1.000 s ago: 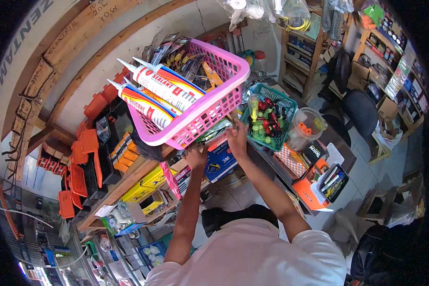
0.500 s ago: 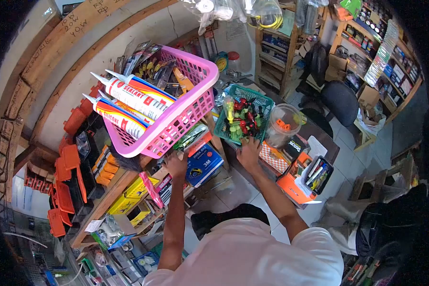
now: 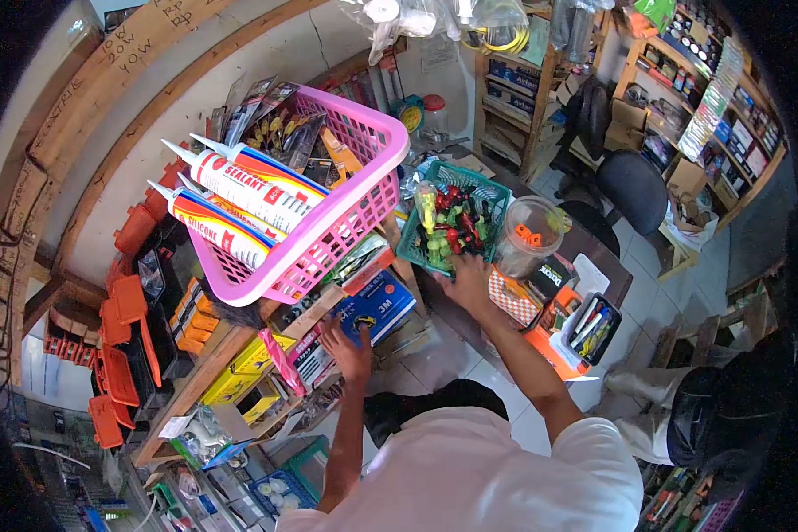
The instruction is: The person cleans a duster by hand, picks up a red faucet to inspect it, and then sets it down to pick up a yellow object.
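Note:
My right hand [image 3: 467, 282] is at the near rim of a green plastic basket [image 3: 408, 241], fingers spread, fingertips overlapping the small red, black and green pieces [image 3: 457, 217] inside. A clear bag with something yellow [image 3: 427, 199] lies at the basket's left side. My left hand [image 3: 348, 352] is open with fingers stretched, in front of a blue 3M box [image 3: 386, 306] on the shelf. Beside that hand is a white and dark carton [image 3: 313, 362]. Above it, a pink basket [image 3: 319, 257] holds several sealant tubes [image 3: 257, 191] with pointed nozzles.
Right of the green basket stands a clear plastic tub [image 3: 528, 239] with orange pieces. Closer in are an orange checked box [image 3: 510, 297] and a black tray of pens [image 3: 594, 328]. Orange bins [image 3: 120, 355] line the left wall. Another person [image 3: 709, 399] is at the right.
My left hand has come down and to the right from under the pink basket, its fingers now spread. My right hand has shifted slightly, its fingers reaching further over the green basket's rim.

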Demonstrator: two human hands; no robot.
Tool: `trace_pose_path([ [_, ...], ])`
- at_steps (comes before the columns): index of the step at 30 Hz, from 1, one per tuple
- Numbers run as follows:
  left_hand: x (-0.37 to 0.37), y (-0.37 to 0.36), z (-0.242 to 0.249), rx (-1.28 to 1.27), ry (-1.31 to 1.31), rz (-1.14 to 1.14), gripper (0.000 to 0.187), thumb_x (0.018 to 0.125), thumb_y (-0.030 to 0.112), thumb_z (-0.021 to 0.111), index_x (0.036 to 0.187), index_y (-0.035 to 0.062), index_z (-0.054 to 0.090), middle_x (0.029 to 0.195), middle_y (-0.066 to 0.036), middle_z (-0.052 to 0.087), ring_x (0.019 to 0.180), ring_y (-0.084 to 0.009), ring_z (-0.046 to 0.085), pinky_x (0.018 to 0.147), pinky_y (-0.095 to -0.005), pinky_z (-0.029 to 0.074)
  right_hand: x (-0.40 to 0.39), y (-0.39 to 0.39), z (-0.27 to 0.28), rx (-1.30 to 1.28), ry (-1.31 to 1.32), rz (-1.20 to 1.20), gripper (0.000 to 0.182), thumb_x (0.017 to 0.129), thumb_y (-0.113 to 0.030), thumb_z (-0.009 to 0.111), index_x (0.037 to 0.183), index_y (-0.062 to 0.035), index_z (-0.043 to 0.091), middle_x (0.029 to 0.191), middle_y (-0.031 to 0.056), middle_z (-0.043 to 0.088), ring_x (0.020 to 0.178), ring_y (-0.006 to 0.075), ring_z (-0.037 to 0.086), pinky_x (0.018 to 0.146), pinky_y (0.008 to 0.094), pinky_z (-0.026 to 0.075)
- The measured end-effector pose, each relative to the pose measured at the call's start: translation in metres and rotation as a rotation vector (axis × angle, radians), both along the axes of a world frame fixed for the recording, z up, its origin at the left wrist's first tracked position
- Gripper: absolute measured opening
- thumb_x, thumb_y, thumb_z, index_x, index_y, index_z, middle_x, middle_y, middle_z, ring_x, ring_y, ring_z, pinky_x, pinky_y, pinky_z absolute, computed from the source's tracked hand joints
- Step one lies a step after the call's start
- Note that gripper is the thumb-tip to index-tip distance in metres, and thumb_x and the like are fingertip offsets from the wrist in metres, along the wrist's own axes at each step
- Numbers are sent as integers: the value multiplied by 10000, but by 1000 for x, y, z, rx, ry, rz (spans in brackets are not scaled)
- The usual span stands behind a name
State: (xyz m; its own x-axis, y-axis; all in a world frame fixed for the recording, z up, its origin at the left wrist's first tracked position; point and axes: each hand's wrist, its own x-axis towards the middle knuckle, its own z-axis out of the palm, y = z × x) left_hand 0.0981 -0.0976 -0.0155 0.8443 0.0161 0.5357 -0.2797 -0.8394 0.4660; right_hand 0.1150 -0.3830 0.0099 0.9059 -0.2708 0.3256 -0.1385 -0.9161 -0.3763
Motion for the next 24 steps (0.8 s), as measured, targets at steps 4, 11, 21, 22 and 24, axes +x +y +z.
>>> trace_pose_path([
  [4,-26,16,-30,-79,158,-43,568,801,213,684,1276,45,421,1284,-216,420,1239,-399,365,1030,-553,251,61,-12,15,200,-306,35,623,733,-394,716,1236,-91,509,1054,188,555,1000,373,521,834,490,420],
  [11,-64,32,-53,-155,293,-112,479,799,164,692,1209,47,472,1210,-187,477,1163,-387,443,952,-488,366,156,-21,29,203,-127,24,626,720,-252,735,1251,-109,436,1029,190,578,962,387,590,764,467,511],
  [21,-103,57,-46,-337,516,-104,370,836,156,658,1174,58,542,1140,-162,556,1076,-324,537,928,-421,427,121,-26,55,371,-508,78,410,724,-89,722,1099,-81,557,1024,165,612,931,383,591,782,419,492],
  [22,-103,59,-48,-350,489,-118,346,842,151,654,1158,51,553,1113,-160,566,1054,-323,549,916,-409,436,106,-23,65,372,-503,80,410,724,-89,722,1099,-81,557,1024,165,612,931,383,591,782,419,492],
  [24,-103,59,-48,-365,463,-131,322,848,146,649,1142,45,564,1086,-159,576,1033,-321,561,905,-397,445,75,-19,79,457,-598,72,406,708,-82,734,1079,-57,571,999,162,622,913,367,607,776,396,497],
])
